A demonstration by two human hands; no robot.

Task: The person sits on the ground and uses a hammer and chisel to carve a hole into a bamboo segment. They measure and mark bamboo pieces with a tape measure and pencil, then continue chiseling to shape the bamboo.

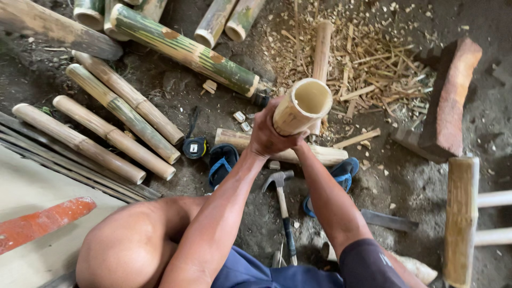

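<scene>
A seated person grips a short bamboo tube [302,105] upright at the centre of the view, its hollow open end turned toward the camera; the left hand [268,134] wraps the tube's lower part, fingers closed tight around it; the right hand [302,137] sits behind the tube and is mostly hidden, so how its fingers lie cannot be told. Below the hands, at 6 o'clock, a claw hammer [282,204] lies on the dirt floor, head uppermost; blue sandals [221,162] flank it at 7 and 5 o'clock. A tape measure [194,147] rests at 9 o'clock from the hands, just beside a fan of cut bamboo lengths [114,130] stretching toward 10 o'clock; a green-streaked bamboo pole [184,49] runs across at 11 o'clock. A heap of bamboo shavings [368,58] spreads at 1 o'clock; a reddish stone block [449,98] stands at 2 o'clock. A flat blade [388,220] lies at 4 o'clock, near a wooden frame [462,218] at the right edge.
</scene>
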